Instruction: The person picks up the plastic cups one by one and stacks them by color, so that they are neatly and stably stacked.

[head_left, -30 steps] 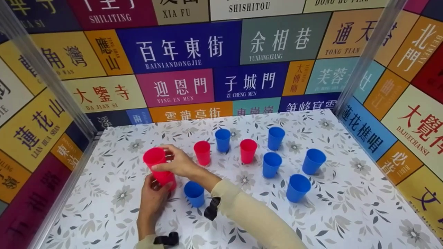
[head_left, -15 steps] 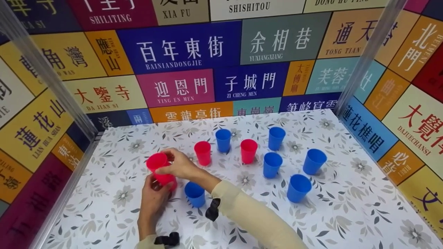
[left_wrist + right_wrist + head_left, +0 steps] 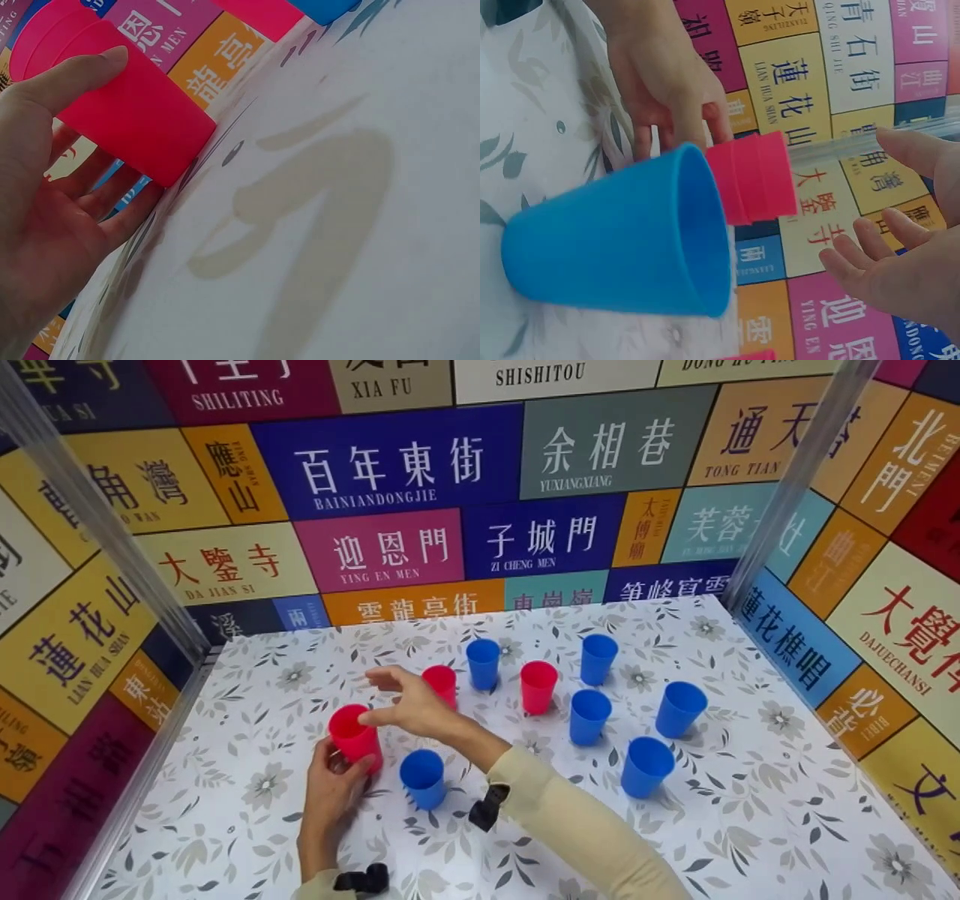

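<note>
My left hand [image 3: 328,789] grips a nested stack of red plastic cups [image 3: 357,744] that stands upright on the table at the left. In the left wrist view the thumb lies across the side of the red stack [image 3: 135,105], and several rims show at its top. My right hand [image 3: 421,709] is just right of the stack's rim, its fingers spread and holding nothing. The right wrist view shows the right hand [image 3: 900,255] apart from the red stack [image 3: 761,180]. A blue cup [image 3: 423,781] stands right of the stack, close to the left hand.
A red cup [image 3: 442,684] is partly hidden behind the right hand. Another red cup [image 3: 538,690] and several blue cups [image 3: 590,720] stand upright toward the middle and right of the flowered table [image 3: 525,825]. Sign-covered panels [image 3: 405,457] rise behind the table and at its sides.
The upper red cup has sunk down into the cups in the left hand. My right hand has let go of it and drawn back to the right. The left hand has stayed in place.
</note>
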Demonstrator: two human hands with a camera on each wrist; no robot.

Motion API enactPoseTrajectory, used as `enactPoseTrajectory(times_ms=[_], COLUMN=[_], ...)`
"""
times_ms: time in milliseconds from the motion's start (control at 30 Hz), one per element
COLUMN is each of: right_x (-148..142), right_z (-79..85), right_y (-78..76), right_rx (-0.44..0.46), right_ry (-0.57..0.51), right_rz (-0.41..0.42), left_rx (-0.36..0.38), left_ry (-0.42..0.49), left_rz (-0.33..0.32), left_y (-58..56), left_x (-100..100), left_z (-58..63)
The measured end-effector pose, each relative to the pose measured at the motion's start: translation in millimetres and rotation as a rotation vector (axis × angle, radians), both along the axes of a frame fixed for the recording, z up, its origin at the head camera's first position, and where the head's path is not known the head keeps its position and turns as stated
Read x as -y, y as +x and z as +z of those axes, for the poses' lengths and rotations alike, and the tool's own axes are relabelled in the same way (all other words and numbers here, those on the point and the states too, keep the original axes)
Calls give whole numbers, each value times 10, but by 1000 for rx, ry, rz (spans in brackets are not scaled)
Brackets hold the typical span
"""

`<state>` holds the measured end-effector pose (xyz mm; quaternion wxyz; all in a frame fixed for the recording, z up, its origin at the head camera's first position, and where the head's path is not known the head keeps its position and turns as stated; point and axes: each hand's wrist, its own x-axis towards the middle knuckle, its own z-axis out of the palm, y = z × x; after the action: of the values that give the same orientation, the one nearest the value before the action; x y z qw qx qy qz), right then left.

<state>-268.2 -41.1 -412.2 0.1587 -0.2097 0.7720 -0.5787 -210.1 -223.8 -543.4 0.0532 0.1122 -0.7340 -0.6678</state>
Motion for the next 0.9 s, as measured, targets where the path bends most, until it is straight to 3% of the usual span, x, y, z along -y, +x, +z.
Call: enactPoseTrajectory(times_ms=[467,900], right_x=[-675,-1389], right_z=[265,271], right_y=[-120,-193], right_rx=[-288,-310], right_ry=[95,13], right_rz=[-46,-124], left_rx=[3,-7], left_ry=[17,8], left_rz=[-9,1], left_y=[-21,0], left_x=[-8,9], left_z=[-6,-19])
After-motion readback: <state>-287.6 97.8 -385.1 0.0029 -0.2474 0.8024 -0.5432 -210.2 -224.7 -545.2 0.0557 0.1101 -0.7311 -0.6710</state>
